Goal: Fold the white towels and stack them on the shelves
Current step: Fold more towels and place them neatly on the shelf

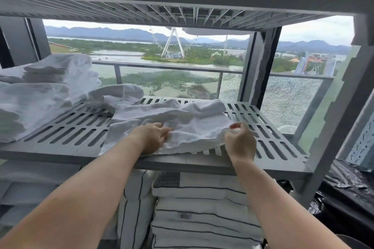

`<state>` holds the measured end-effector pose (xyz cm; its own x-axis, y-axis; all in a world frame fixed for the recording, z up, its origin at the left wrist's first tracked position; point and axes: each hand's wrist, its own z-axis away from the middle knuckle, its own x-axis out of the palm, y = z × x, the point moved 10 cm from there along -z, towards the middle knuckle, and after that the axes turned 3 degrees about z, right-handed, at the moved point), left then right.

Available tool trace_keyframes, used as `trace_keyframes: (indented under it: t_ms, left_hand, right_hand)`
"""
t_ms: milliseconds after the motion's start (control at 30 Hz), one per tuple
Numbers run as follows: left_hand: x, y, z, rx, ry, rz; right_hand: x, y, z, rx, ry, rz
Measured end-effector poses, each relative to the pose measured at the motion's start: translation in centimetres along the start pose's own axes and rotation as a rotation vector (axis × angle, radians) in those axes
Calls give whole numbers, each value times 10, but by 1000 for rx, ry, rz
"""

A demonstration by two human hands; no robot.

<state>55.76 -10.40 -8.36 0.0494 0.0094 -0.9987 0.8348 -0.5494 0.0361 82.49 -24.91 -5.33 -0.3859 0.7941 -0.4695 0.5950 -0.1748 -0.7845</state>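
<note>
A crumpled white towel (182, 121) lies on the grey slotted shelf (77, 127), near its front edge. My left hand (151, 137) grips a bunched fold at the towel's near left side. At the near right corner my right hand (240, 143) pinches the towel's edge and lifts it slightly. A stack of folded white towels (40, 95) fills the shelf's left end, and a loosely rolled white towel (117, 95) lies just behind the crumpled one.
A second slotted shelf (182, 12) hangs close overhead with white cloth on it. Below, striped white towels (202, 208) are stacked. The rack's grey post (332, 127) stands at the right, black plastic sheeting (348, 194) beyond it. A window is behind.
</note>
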Motion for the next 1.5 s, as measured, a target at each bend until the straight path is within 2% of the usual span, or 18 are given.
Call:
trace_keyframes:
  t_ms: [100,167,233,333,433,533,633,667,733,800,900,967,1067,1133,1200,1300,1367,1500]
  left_hand:
    - [-29,30,1,80,232,15]
    - [-44,63,6,165,362,127]
    - [-41,101,6,251,322,223]
    - [-28,137,5,290,262,128]
    - [-31,138,8,282,385,58]
    - [-46,125,16,250,505,161]
    - [-64,113,31,238,662,266]
    - [-61,115,32,263,618,264]
    - [-40,127,28,313,397,203]
    - [-29,132,24,282,266,132]
    - [-44,144,17,232,336,28]
    - [-51,165,12,250,382,29]
    - [-48,206,3,300,420,59]
    - [-36,226,-9,307,372,89]
    - [-27,234,-19,269,349,83]
    - [-25,235,-25,214,420,14]
    - [-26,233,-27,195,443,75]
    - [-33,216,-30,93,438,416]
  right_hand:
    - [-18,-3,4,-73,85,61]
    - [-29,-21,12,-257,165,138]
    - [-31,-38,21,-440,185,213]
    - [-21,-39,23,-532,84,276]
    - [-12,-27,28,-571,-11,308]
    - [-4,-15,36,-611,-52,397]
    - [-5,-4,35,-580,-60,443]
    - [-5,-1,34,-569,-68,437]
    - [-6,0,34,-572,-95,393]
    - [-8,3,31,-532,-124,301]
    - [-32,18,14,-337,-14,142]
    - [-46,25,7,-281,65,169]
    - [-44,36,-2,-217,-20,201]
    - [-40,41,-7,-198,-84,196]
    - [-40,44,-11,-190,-103,170]
    - [-40,48,-14,-183,-133,139]
    - [-39,51,-16,-173,-160,128]
    - [-33,55,-21,-114,-220,154]
